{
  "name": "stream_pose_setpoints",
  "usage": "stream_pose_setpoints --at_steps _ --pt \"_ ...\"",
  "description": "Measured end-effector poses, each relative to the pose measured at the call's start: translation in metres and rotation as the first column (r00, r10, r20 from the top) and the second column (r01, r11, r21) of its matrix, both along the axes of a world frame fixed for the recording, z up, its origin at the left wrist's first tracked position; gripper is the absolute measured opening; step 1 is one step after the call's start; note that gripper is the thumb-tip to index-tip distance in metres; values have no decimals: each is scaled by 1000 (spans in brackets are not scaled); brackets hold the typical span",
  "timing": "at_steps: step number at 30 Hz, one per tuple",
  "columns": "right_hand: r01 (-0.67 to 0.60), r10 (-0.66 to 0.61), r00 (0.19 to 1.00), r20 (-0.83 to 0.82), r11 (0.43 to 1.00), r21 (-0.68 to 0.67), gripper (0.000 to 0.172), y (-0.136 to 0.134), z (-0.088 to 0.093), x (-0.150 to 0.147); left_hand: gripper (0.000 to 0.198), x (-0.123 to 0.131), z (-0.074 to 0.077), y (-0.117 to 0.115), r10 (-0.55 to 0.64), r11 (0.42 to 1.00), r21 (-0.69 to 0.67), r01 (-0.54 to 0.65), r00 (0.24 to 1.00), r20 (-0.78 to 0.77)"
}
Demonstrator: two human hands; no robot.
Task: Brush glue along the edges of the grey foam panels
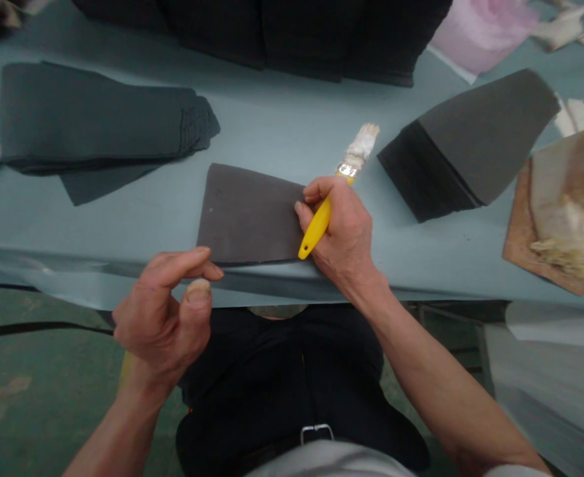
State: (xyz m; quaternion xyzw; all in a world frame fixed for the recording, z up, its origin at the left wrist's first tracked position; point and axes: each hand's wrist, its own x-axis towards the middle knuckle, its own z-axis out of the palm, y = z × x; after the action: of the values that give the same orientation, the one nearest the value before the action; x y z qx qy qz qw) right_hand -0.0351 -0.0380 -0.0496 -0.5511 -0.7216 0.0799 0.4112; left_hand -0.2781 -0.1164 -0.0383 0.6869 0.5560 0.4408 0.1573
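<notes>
A dark grey foam piece (249, 215) lies flat at the near edge of the blue-grey table (282, 126). My right hand (341, 232) is closed round a brush with a yellow handle (316, 225) and pale, glue-caked bristles (364, 142); its fingertips rest on the foam piece's right edge. My left hand (165, 308) hovers just off the table's near edge, below the foam piece's left corner. Its fingers are loosely curled, thumb near the forefinger, with nothing visible between them.
A stack of wedge-shaped grey foam pieces (471, 142) sits to the right, folded dark fabric (98, 119) to the left, black material (272, 30) along the far edge. A glue-smeared board (560, 205) lies at the far right, pink material (481, 30) behind it.
</notes>
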Motion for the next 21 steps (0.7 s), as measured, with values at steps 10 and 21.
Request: stream_pose_setpoints --at_steps 10,21 --pt "30 -31 999 28 999 35 10 0 -2 -2 37 15 8 13 -41 983 154 97 942 -332" --pt "23 -24 999 25 999 37 9 -1 -1 -2 52 7 2 27 -43 999 -33 32 891 -452"
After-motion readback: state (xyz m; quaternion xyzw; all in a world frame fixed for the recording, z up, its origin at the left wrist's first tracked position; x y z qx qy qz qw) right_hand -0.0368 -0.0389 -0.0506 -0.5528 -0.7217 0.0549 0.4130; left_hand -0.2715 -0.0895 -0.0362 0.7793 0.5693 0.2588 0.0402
